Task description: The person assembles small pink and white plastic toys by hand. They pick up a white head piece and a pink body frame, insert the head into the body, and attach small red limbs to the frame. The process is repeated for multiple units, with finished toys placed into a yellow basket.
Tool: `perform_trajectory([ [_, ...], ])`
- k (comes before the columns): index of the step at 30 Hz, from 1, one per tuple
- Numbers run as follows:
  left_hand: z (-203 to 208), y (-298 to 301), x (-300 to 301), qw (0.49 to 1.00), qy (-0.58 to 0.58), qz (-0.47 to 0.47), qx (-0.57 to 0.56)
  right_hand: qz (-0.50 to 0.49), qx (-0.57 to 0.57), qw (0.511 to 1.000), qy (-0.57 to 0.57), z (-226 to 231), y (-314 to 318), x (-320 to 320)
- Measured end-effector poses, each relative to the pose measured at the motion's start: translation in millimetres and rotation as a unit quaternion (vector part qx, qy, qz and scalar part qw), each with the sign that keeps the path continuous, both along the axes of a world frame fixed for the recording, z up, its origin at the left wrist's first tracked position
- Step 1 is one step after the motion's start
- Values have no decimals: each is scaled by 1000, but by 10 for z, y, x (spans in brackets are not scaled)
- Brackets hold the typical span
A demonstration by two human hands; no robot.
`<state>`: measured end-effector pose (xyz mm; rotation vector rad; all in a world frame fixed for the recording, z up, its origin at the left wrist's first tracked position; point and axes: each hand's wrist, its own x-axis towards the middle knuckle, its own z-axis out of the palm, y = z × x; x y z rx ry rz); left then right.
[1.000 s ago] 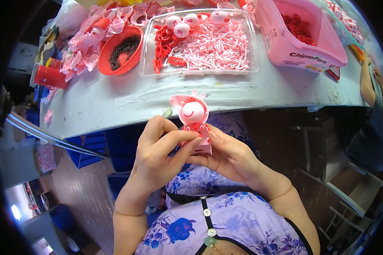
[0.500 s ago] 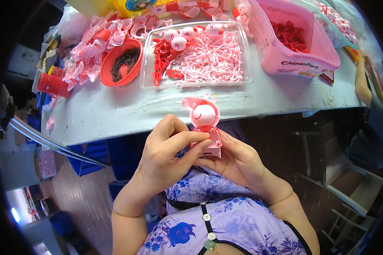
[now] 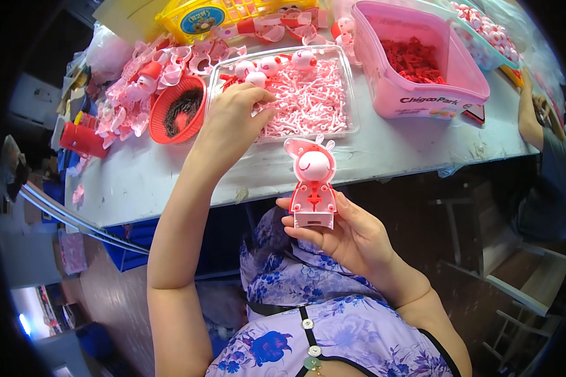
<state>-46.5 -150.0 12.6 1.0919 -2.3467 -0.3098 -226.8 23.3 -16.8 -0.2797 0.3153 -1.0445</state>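
Observation:
In my right hand (image 3: 358, 229) is an open pink toy figure shell (image 3: 317, 200), held upright by its lower part between thumb and fingers. A white round head with curved eye lines and small red parts sit inside the shell. My left hand (image 3: 236, 119) reaches over the left part of a clear plastic tray (image 3: 353, 116), thumb and forefinger apart. Its other fingertips are partly hidden among the parts. The tray holds many small pale pink stick-like pieces (image 3: 314, 94), some red pieces mostly covered by my hand, and several white round heads (image 3: 304, 60).
Left of the tray stands a red basket (image 3: 163, 122) with dark small parts, beside a heap of pink shells (image 3: 129, 91). A pink tub (image 3: 421, 100) of red pieces stands right. Behind are a yellow basket (image 3: 170, 19) and a bin of heads (image 3: 484, 31). Another person's arm (image 3: 529, 119) is far right.
My left hand has let go of the toy shell and moved up and left to the tray. My right hand still holds the shell, now fully visible, with a red part showing in its body.

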Motion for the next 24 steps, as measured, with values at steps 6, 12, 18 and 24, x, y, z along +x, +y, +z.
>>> perform_trajectory([
  [6,42,-103,-60,998,-51,-16,37,-11,-1,1000,-12,-48,-7,-32],
  [12,45,-93,-14,994,-86,-27,-58,-8,8,1000,-21,-65,-29,-9],
  [18,273,238,67,990,-51,48,-120,-11,21,1000,-19,-89,-68,64],
  [24,348,937,-163,998,57,-5,-10,-44,-4,998,-42,-167,-80,174],
])
